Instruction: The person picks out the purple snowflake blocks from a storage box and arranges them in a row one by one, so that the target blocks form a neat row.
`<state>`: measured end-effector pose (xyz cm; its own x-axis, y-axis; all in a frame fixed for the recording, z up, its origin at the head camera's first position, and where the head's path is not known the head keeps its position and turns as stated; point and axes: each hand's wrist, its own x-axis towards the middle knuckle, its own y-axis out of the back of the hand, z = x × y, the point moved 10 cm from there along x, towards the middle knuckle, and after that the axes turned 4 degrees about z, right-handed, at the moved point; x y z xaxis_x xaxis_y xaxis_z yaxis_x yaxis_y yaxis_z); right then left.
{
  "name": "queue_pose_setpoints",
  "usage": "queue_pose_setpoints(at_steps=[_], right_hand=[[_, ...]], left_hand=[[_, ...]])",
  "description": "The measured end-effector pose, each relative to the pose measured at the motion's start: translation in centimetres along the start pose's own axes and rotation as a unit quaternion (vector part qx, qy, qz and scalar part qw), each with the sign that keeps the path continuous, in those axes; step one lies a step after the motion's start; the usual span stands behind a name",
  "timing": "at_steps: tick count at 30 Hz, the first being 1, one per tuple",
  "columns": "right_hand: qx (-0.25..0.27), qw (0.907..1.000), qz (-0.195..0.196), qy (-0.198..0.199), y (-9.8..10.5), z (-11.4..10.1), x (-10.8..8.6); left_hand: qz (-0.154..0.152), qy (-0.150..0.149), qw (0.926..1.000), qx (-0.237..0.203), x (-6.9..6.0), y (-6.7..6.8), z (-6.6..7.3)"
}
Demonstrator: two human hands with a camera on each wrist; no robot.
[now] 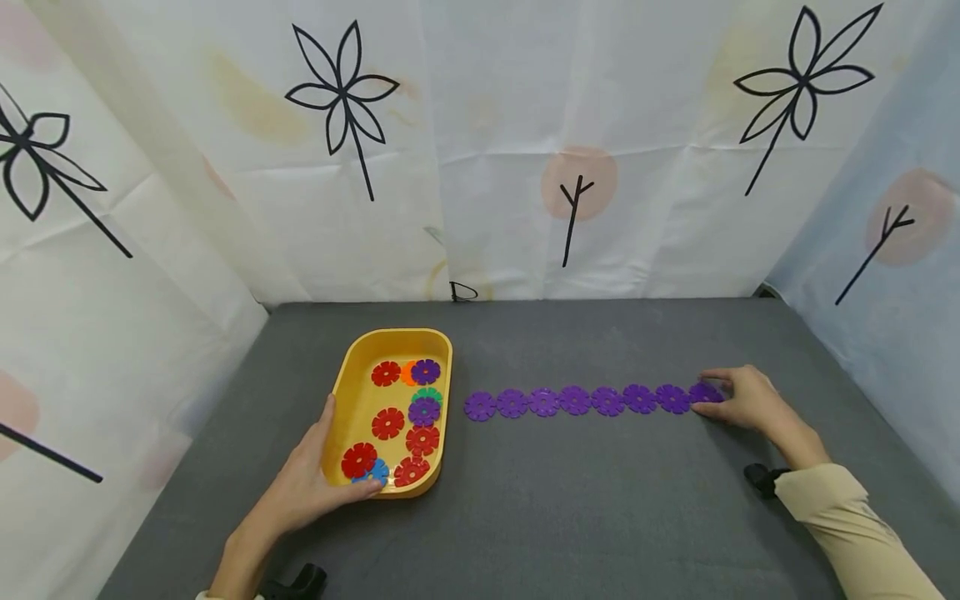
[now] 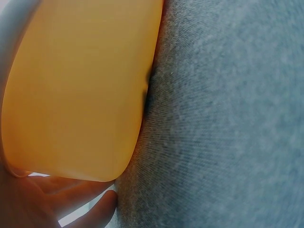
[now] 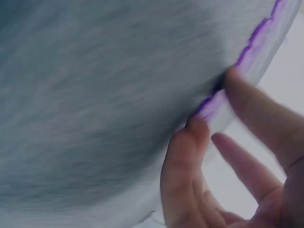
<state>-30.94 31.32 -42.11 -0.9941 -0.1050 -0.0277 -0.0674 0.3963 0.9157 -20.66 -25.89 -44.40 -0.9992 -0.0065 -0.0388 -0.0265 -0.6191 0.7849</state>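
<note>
My left hand (image 1: 303, 483) grips a yellow plastic tray (image 1: 352, 408) at its near left corner, the thumb along the near rim and the fingers against the left side. Seen from the left wrist, the tray's wall (image 2: 80, 95) fills much of the view. Purple flower-shaped discs (image 1: 575, 400) lie in a row across the cloth, running right from beside the tray. At the row's right end, my right hand (image 1: 753, 406) holds the last purple flower disc (image 1: 705, 392) between thumb and fingers. The right wrist view shows the fingertips at the edge of the purple discs (image 3: 256, 40).
Inside the tray lie red flower discs (image 1: 387, 423), purple ones (image 1: 425, 372), and an orange, a green and a blue disc (image 1: 378, 471), some overlapping. Grey cloth (image 1: 570, 500) covers the table. Patterned white fabric (image 1: 487, 100) hangs behind and at both sides.
</note>
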Motion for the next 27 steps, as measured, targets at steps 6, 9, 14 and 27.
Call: queue_pose_setpoints(at_steps=[6,9,14,27], right_hand=[[0.01,0.9981,0.042,0.043,0.8,-5.1,0.1],[0.045,0.994,0.056,0.083,0.9,-8.8,0.1],[0.089,0.9834,0.064,0.144,0.6,-14.5,0.0],[0.131,0.952,0.021,0.276,-2.9,-28.6,-0.1]], left_hand=[[0.001,0.004,1.0,0.002,0.1,0.1,-0.1],[0.0,0.003,1.0,0.002,0.0,0.1,0.0],[-0.002,0.0,1.0,0.002,0.0,0.1,0.2],[-0.002,-0.006,1.0,-0.005,-0.1,0.1,0.2]])
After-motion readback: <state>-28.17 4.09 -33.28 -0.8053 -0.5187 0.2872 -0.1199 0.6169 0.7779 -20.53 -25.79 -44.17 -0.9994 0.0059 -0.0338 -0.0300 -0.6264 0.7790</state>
